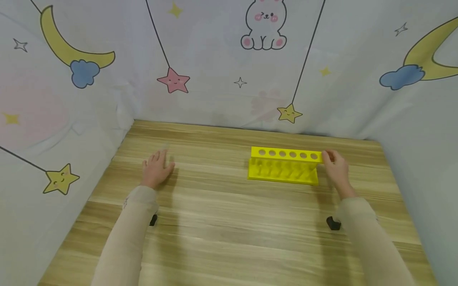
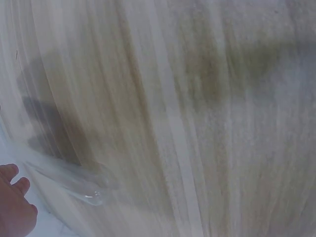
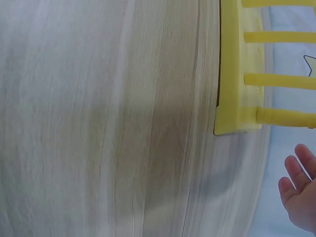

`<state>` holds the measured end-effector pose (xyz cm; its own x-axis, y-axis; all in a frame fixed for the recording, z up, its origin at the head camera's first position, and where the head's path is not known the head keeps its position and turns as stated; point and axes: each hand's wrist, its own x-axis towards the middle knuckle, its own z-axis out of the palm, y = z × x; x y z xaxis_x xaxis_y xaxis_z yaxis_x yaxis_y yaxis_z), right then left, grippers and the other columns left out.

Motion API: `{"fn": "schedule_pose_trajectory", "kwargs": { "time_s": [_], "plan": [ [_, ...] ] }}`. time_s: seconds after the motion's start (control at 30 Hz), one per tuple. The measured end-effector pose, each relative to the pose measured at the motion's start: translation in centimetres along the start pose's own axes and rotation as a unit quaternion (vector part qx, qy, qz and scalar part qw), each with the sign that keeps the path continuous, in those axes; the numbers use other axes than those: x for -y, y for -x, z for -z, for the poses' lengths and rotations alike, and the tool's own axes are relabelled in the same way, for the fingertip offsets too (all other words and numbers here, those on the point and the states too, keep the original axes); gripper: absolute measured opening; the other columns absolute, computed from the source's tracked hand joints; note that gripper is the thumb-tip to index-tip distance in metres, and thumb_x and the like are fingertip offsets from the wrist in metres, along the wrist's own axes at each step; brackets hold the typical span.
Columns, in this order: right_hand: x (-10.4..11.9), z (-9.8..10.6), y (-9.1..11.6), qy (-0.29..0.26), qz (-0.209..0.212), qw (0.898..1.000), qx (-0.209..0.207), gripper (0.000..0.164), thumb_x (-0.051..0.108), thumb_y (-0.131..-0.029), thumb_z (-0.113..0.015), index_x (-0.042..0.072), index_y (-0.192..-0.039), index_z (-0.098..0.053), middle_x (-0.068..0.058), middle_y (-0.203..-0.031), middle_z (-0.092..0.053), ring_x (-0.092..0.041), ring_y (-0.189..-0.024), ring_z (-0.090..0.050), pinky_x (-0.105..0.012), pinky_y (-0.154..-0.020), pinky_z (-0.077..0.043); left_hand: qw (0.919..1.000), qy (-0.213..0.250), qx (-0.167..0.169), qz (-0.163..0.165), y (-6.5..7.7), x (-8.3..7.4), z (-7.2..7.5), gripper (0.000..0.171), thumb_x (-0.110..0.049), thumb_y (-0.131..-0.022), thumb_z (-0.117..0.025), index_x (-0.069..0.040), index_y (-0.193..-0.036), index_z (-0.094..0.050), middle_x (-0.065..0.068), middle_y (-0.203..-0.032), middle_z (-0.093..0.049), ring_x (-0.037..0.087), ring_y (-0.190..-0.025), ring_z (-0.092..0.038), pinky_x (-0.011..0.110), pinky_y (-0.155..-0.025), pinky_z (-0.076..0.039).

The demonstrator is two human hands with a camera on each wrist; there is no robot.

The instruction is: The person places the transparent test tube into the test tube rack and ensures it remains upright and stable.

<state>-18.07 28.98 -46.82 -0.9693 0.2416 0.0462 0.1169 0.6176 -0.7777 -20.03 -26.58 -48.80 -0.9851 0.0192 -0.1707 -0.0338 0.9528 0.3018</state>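
Observation:
A yellow test tube rack (image 1: 283, 176), with a row of round holes in its top plate and pegs on its base, stands at the back right of the table. My right hand (image 1: 335, 166) pinches the right end of the top plate; in the right wrist view that end is out of frame and several loosely extended fingers (image 3: 297, 174) show beside the posts. At the left, my left hand (image 1: 156, 170) is spread over the table and holds nothing. Near its fingertips, in the left wrist view, lies a clear glass-like test tube (image 2: 74, 183), barely visible from the head.
The wood-grain table (image 1: 222, 222) meets a white curtain (image 1: 214, 51) printed with moons and stars at the back and both sides. Small dark wrist devices (image 1: 333, 223) hang under the sleeves.

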Motion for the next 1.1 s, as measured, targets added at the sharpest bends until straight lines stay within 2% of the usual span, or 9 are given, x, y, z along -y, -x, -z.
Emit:
{"fn": "schedule_pose_trajectory", "kwargs": {
  "time_s": [0.23, 0.37, 0.7, 0.9, 1.1],
  "plan": [
    [-0.1, -0.8, -0.3, -0.006, -0.026, 0.999, -0.026, 0.049, 0.039, -0.092, -0.035, -0.001, -0.116, -0.052, -0.021, -0.107, -0.057, -0.023, -0.093, -0.049, -0.027, -0.076, -0.039, 0.9998, 0.013, -0.011, 0.008, -0.1, 0.7, -0.5, 0.065, -0.037, -0.091, -0.04, -0.004, -0.14, -0.014, 0.027, -0.142, -0.018, 0.045, -0.128, -0.018, 0.064, -0.101, -0.009],
    [0.0, -1.0, -0.3, -0.011, -0.037, 0.999, -0.037, 0.049, 0.039, -0.092, -0.036, 0.0, -0.115, -0.054, -0.02, -0.104, -0.058, -0.018, -0.087, -0.048, -0.022, -0.072, -0.038, 0.9997, 0.02, -0.005, 0.012, 0.0, 0.8, -0.6, 0.065, -0.036, -0.091, -0.04, -0.004, -0.14, -0.013, 0.027, -0.142, -0.018, 0.045, -0.127, -0.019, 0.065, -0.1, -0.01],
    [0.3, -1.5, -0.6, -0.048, -0.083, 0.995, -0.037, 0.052, 0.042, -0.092, -0.034, 0.0, -0.118, -0.052, -0.018, -0.113, -0.055, -0.021, -0.096, -0.048, -0.024, -0.077, -0.04, 0.9996, 0.015, 0.006, 0.024, 0.3, 1.2, -0.8, 0.068, -0.036, -0.09, -0.042, 0.0, -0.14, -0.012, 0.029, -0.141, -0.018, 0.046, -0.126, -0.02, 0.064, -0.099, -0.012],
    [0.6, -2.0, -0.8, -0.071, -0.091, 0.992, -0.048, 0.049, 0.038, -0.093, -0.034, -0.001, -0.117, -0.053, -0.018, -0.115, -0.054, -0.022, -0.1, -0.047, -0.03, -0.084, -0.04, 0.9993, 0.018, 0.012, 0.03, 0.5, 1.6, -1.0, 0.069, -0.037, -0.091, -0.042, 0.0, -0.14, -0.011, 0.029, -0.14, -0.018, 0.045, -0.126, -0.02, 0.064, -0.099, -0.014],
    [0.8, -2.1, -0.7, -0.083, -0.099, 0.991, -0.042, 0.051, 0.039, -0.093, -0.031, 0.0, -0.119, -0.052, -0.017, -0.12, -0.052, -0.024, -0.104, -0.047, -0.034, -0.089, -0.04, 0.9991, 0.02, 0.009, 0.036, 0.5, 1.6, -1.1, 0.069, -0.037, -0.091, -0.042, -0.001, -0.14, -0.01, 0.029, -0.141, -0.018, 0.045, -0.126, -0.021, 0.065, -0.098, -0.014]
  ]
}}
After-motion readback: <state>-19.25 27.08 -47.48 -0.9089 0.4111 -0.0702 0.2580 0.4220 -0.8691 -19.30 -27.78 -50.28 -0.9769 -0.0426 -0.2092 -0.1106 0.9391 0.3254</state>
